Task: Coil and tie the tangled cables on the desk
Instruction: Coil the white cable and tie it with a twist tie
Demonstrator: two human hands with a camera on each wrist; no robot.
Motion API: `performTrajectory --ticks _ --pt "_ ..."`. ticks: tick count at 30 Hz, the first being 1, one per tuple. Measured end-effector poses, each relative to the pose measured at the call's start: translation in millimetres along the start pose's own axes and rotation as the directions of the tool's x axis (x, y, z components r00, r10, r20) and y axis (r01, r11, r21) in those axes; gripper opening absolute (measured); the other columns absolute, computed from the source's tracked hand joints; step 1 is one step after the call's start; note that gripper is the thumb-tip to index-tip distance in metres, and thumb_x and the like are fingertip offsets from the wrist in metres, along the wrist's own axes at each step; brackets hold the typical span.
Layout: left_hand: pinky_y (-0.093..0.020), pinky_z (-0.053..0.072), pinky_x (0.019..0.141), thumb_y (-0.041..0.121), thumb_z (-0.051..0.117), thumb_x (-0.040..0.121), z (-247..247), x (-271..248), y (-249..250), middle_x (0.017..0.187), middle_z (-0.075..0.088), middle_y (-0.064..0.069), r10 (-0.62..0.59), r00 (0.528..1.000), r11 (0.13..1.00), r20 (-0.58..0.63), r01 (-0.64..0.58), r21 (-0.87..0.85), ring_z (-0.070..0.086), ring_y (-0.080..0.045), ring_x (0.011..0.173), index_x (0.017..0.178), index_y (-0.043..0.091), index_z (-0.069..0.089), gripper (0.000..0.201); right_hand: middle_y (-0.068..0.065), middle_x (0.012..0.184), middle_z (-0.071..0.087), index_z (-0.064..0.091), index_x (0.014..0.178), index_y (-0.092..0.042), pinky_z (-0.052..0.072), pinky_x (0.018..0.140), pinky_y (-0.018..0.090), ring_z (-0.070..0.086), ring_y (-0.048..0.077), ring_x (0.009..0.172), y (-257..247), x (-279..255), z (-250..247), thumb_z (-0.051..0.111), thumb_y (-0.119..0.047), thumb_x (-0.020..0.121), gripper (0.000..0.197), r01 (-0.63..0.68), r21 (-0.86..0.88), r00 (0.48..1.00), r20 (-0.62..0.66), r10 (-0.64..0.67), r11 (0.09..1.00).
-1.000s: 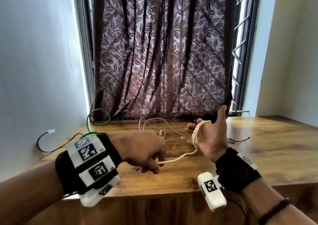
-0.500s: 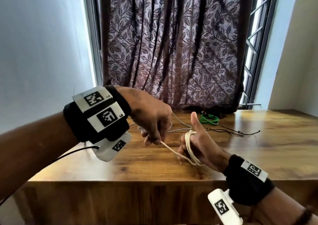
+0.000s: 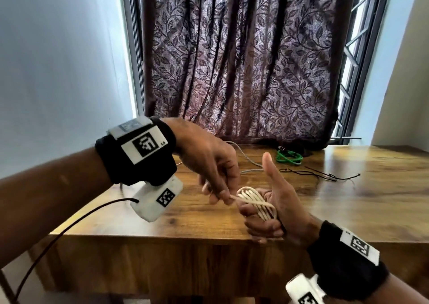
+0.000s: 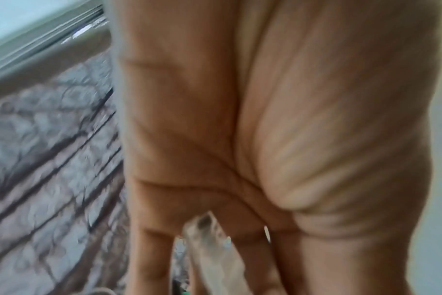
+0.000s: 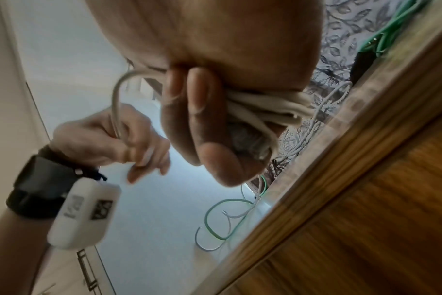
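A cream cable (image 3: 256, 201) lies in several loops round the fingers of my right hand (image 3: 274, 213), whose fingers curl over the coil while the thumb points up. In the right wrist view the same loops (image 5: 267, 107) cross the curled fingers. My left hand (image 3: 218, 176) sits just left of the coil and pinches the cable's free end (image 5: 117, 111) between thumb and fingers. The left wrist view shows only a blurred palm (image 4: 240, 139). A green cable coil (image 3: 289, 157), a grey cable (image 3: 249, 162) and thin black ties (image 3: 320, 174) lie on the wooden desk (image 3: 348, 206) behind.
A patterned brown curtain (image 3: 243, 66) hangs right behind the desk, with window bars (image 3: 355, 43) at the right. A pale wall (image 3: 58, 71) closes the left side. The desk's front edge (image 3: 162, 236) runs just below my hands. More green and grey cable (image 5: 227, 219) trails off the desk's far end.
My left hand swung up and over, laying another turn of cream cable round my right hand. The loose run between the hands is now very short. My view turned right.
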State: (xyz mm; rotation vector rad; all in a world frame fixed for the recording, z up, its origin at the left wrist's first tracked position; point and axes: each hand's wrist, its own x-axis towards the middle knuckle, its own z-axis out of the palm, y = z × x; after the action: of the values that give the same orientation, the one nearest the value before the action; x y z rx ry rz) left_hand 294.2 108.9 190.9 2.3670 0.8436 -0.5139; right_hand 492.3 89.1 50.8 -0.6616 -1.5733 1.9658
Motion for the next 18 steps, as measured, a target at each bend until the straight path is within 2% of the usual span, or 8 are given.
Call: performTrajectory --ticks 3,6,8,12,14,16,18 --pt "-0.024 0.051 0.081 0.02 0.064 0.103 2.0 2.2 -12.2 0.091 0.076 0.001 0.04 0.975 0.988 -0.221 -0.005 0.156 0.068 -0.01 0.086 0.109 0.008 0.076 0.018 0.0 0.041 0.026 0.029 0.076 -0.011 0.029 0.045 0.029 0.02 0.014 0.03 -6.8 -8.5 4.1 0.035 -0.102 0.072 0.092 -0.021 0.071 0.993 0.117 0.012 0.997" --pt "-0.027 0.051 0.087 0.027 0.063 0.103 8.2 3.1 -26.0 0.098 0.076 0.004 0.147 0.906 0.975 -0.397 -0.065 0.213 0.069 -0.011 0.093 0.108 0.013 0.076 0.02 0.0 0.041 0.02 0.025 0.078 -0.011 0.02 0.049 0.035 0.015 0.015 0.032 -13.9 -13.9 4.3 0.04 -0.092 0.083 0.083 -0.026 0.116 0.987 0.162 0.007 0.993" --pt "-0.026 0.051 0.086 0.032 0.06 0.104 16.1 5.6 -36.1 0.098 0.075 0.007 0.204 0.827 0.962 -0.523 -0.069 0.266 0.068 -0.012 0.094 0.107 0.017 0.077 0.022 -0.001 0.04 0.019 0.026 0.077 -0.013 0.018 0.049 0.034 0.012 0.015 0.032 -19.0 -16.0 1.5 0.042 -0.079 0.094 0.069 -0.006 0.169 0.985 0.17 -0.024 0.986" --pt "-0.028 0.053 0.083 0.04 0.052 0.107 36.0 19.3 -50.3 0.096 0.075 0.008 0.285 0.612 0.951 -0.737 -0.085 0.297 0.07 -0.01 0.091 0.102 0.021 0.076 0.031 -0.002 0.038 0.019 0.03 0.073 -0.016 0.018 0.046 0.032 0.01 0.014 0.032 -26.0 -17.7 -2.6 0.041 -0.054 0.105 0.052 0.047 0.296 0.974 0.197 -0.109 0.954" --pt "-0.019 0.049 0.078 0.038 0.053 0.108 43.6 27.4 -49.7 0.09 0.072 0.018 0.312 0.516 0.947 -0.797 -0.105 0.303 0.068 0.0 0.087 0.095 0.023 0.074 0.029 -0.003 0.037 0.018 0.031 0.071 -0.016 0.02 0.046 0.03 0.01 0.014 0.032 -27.4 -16.8 -1.5 0.04 -0.048 0.107 0.049 0.096 0.34 0.967 0.191 -0.169 0.935" --pt "-0.016 0.048 0.073 0.033 0.054 0.108 47.8 36.6 -44.9 0.078 0.064 0.024 0.295 0.463 0.955 -0.836 -0.15 0.255 0.063 0.005 0.076 0.085 0.032 0.067 0.026 -0.003 0.037 0.017 0.032 0.069 -0.017 0.023 0.046 0.029 0.01 0.014 0.032 -28.8 -15.6 -0.3 0.036 -0.043 0.108 0.047 0.146 0.41 0.952 0.188 -0.24 0.9" --pt "-0.031 0.061 0.068 0.03 0.055 0.108 52.4 47.1 -41.1 0.072 0.062 0.015 0.221 0.439 0.962 -0.871 -0.243 0.121 0.064 -0.002 0.067 0.08 0.032 0.063 0.029 -0.002 0.037 0.017 0.032 0.069 -0.017 0.024 0.046 0.029 0.01 0.014 0.031 -31.0 -13.1 -1.4 0.033 -0.041 0.108 0.046 0.199 0.463 0.935 0.174 -0.309 0.864"
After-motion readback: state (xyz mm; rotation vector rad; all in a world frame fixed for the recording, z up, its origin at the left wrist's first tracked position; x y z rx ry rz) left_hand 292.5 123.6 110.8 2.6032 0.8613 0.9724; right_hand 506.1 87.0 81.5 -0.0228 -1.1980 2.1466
